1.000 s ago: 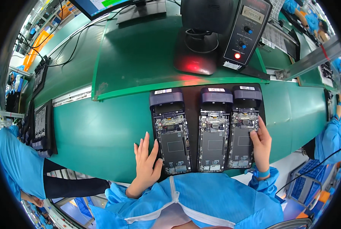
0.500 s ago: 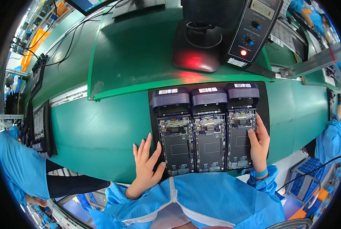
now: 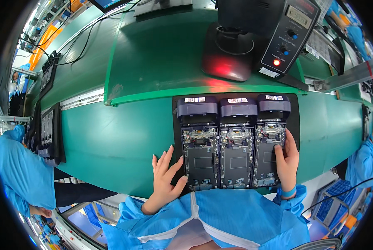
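Observation:
Three dark handheld devices lie side by side on a black mat, their circuit boards exposed and purple-black top housings fitted: a left device (image 3: 200, 160), a middle device (image 3: 237, 158) and a right device (image 3: 266, 160). My right hand (image 3: 288, 164) grips the right device along its right edge, with the thumb on its face and the fingers at its side. My left hand (image 3: 165, 179) is open, its fingers spread beside the lower left edge of the left device. It holds nothing. The black mat (image 3: 293, 112) shows around the devices.
Beyond the mat runs a raised green shelf edge (image 3: 153, 96). A black stand (image 3: 228, 62) casting red light and a control box (image 3: 286, 39) with knobs stand there. More devices (image 3: 48, 129) lie at the left. A blue-sleeved person (image 3: 23, 166) is at the left, another (image 3: 361, 154) at the right.
The whole view has shifted, so the bench and devices appear slightly farther right. Both hands keep about the same places by the devices.

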### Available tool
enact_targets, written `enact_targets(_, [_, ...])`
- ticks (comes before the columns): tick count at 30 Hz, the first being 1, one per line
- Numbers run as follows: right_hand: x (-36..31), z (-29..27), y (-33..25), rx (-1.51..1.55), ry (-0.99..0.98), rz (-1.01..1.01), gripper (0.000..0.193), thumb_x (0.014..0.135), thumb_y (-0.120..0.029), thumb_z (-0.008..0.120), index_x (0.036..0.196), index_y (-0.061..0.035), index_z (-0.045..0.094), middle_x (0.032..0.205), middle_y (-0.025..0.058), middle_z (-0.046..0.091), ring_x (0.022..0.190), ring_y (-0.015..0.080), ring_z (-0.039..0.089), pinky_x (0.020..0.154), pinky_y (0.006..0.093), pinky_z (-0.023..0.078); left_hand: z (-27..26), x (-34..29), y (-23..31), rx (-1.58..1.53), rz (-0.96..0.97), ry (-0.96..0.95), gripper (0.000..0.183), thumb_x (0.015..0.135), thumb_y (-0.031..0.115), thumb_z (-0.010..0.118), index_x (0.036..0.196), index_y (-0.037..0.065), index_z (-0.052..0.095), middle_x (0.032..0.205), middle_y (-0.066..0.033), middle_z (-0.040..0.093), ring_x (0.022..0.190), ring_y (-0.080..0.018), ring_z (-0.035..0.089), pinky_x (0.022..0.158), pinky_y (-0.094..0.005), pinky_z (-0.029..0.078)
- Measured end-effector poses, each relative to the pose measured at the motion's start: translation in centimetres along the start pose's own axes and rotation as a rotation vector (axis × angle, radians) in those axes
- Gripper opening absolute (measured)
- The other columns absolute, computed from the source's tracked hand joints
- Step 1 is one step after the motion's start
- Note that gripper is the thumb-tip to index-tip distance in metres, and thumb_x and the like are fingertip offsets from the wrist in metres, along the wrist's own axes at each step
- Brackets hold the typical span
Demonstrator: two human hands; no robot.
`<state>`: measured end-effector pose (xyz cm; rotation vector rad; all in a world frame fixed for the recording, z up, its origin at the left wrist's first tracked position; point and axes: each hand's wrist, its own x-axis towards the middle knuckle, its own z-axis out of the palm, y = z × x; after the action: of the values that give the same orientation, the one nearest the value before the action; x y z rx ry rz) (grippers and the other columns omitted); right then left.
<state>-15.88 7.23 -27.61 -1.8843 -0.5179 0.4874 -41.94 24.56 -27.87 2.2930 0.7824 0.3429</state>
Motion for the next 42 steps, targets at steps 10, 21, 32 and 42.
enact_targets(10, [0.7, -1.2, -1.5, -0.427, -0.044, -0.028, 0.046, 0.075, -0.012, 0.057, 0.118, -0.0016, 0.042, 0.069, 0.0138, 0.057, 0.057, 0.0258, 0.057, 0.053, 0.0326, 0.044, -0.2, 0.3, 0.2, 0.014, 0.035, -0.013, 0.048, 0.065, 0.024, 0.059, 0.108, 0.002, 0.054, 0.129, -0.0206, 0.035, 0.118, -0.0405, 0.031, 0.099, -0.0532, 0.007])
enact_targets(21, [0.3, -2.0, -1.0, -0.451, -0.080, -0.102, 0.061, 0.075, -0.011, 0.055, 0.129, -0.0048, 0.027, 0.054, 0.0077, 0.047, 0.046, 0.0242, 0.050, 0.045, 0.0350, 0.039, -1.4, 0.0, 0.4, -0.030, 0.033, -0.132, 0.052, 0.064, 0.016, 0.061, 0.113, 0.004, 0.050, 0.133, -0.0186, 0.028, 0.120, -0.0396, 0.027, 0.098, -0.0543, 0.007])
enact_targets(32, [-1.9, -4.4, -3.2, -0.824, 0.271, -0.247, 0.078, 0.064, -0.012, 0.065, 0.130, -0.0024, 0.025, 0.105, 0.0189, 0.043, 0.093, 0.0355, 0.041, 0.079, 0.0412, 0.034, 3.0, 1.4, 3.3, -0.589, 0.059, -0.397, 0.060, 0.074, 0.011, 0.061, 0.127, 0.008, 0.035, 0.132, -0.0207, 0.013, 0.122, -0.0336, 0.019, 0.095, -0.0379, 0.028])
enact_targets(42, [-5.3, -5.5, 2.8, -1.129, 0.363, -0.259, 0.050, 0.072, -0.014, 0.052, 0.122, -0.0188, 0.043, 0.128, 0.0056, 0.035, 0.118, 0.0368, 0.029, 0.088, 0.0568, 0.030, 18.0, 10.1, 14.3, -1.112, 0.122, -0.875, 0.063, 0.084, 0.009, 0.044, 0.135, 0.004, 0.008, 0.135, -0.0113, 0.021, 0.122, -0.0229, 0.029, 0.101, -0.0336, 0.024])
